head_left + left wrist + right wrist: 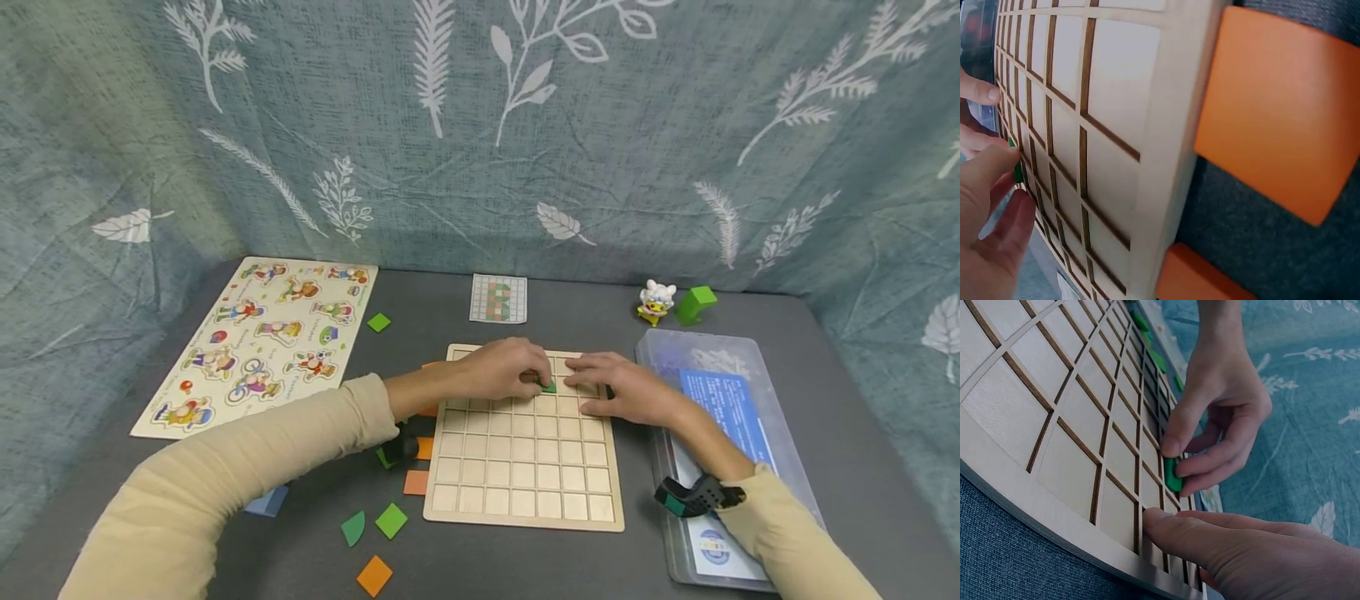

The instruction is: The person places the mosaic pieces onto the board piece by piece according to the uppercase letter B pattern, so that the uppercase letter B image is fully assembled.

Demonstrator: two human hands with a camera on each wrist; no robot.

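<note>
My left hand [506,369] reaches over the upper part of a wooden grid board [523,450]. It pinches a small dark green tile [1173,474] between thumb and fingers, low over a cell in the second row from the far edge. The fingers cover much of the tile. At the board's far right side, my right hand [626,390] rests on the grid with fingers spread and nothing in its grasp. In the right wrist view its thumb [1159,515] touches the dividers, close to the green tile.
Orange tiles [374,575], light green tiles [392,521] and a dark green quarter-circle [353,528] lie left of the board. A pattern card [498,299] sits behind it. A picture puzzle [255,346] is at left; a plastic case [738,400], figurine [656,302] and green block [696,305] are at right.
</note>
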